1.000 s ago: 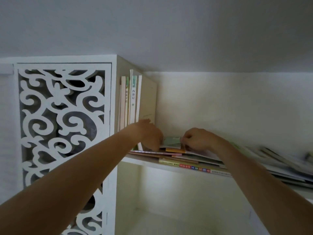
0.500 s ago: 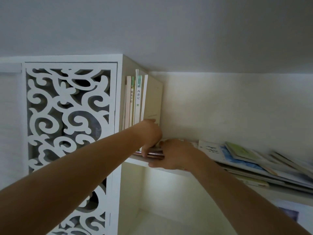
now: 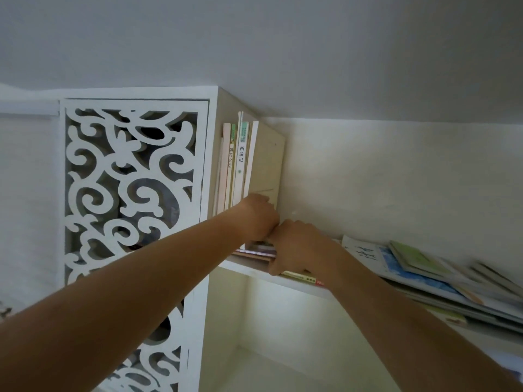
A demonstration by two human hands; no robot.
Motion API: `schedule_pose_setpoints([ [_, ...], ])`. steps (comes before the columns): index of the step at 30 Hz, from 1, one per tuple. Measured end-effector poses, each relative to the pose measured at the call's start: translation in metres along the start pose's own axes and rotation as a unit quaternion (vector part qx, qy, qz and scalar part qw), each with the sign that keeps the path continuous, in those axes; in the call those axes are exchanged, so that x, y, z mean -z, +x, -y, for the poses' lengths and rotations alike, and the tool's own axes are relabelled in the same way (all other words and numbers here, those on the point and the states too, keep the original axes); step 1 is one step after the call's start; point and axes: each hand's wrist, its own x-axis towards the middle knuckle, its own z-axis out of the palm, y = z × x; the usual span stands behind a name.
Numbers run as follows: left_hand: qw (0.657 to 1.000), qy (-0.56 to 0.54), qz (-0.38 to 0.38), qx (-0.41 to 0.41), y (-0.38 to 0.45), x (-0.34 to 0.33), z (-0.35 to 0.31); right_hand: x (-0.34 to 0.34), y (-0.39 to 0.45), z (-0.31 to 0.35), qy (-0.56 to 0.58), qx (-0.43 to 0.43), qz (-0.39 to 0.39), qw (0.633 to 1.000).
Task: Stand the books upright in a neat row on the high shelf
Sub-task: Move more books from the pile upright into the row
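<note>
While both hands meet at the shelf's (image 3: 285,279) left end, four books (image 3: 237,162) stand upright.
Right hand (image 3: 297,247) grips flat books (image 3: 259,250); left hand's (image 3: 256,216) grip cannot be told.

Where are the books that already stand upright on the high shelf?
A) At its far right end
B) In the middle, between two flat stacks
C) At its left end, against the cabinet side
C: the upright books stand at the shelf's left end beside the fretwork panel; the flat books lie to the right.

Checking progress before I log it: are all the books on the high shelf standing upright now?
No: a few upright books stand at the left end, but a flat stack lies along the shelf to the right.
</note>
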Motion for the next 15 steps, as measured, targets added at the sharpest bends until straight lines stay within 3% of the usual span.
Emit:
schedule_pose_setpoints([
  [8,0.998,0.011,-0.06,0.01,-0.006,0.005,-0.005,0.004,-0.013,-0.01,-0.013,-0.025,-0.033,0.999],
  [15,0.999,0.0,-0.028,0.038,0.008,0.024,-0.029,0.006,-0.037,-0.029,0.007,-0.078,0.011,0.997],
])
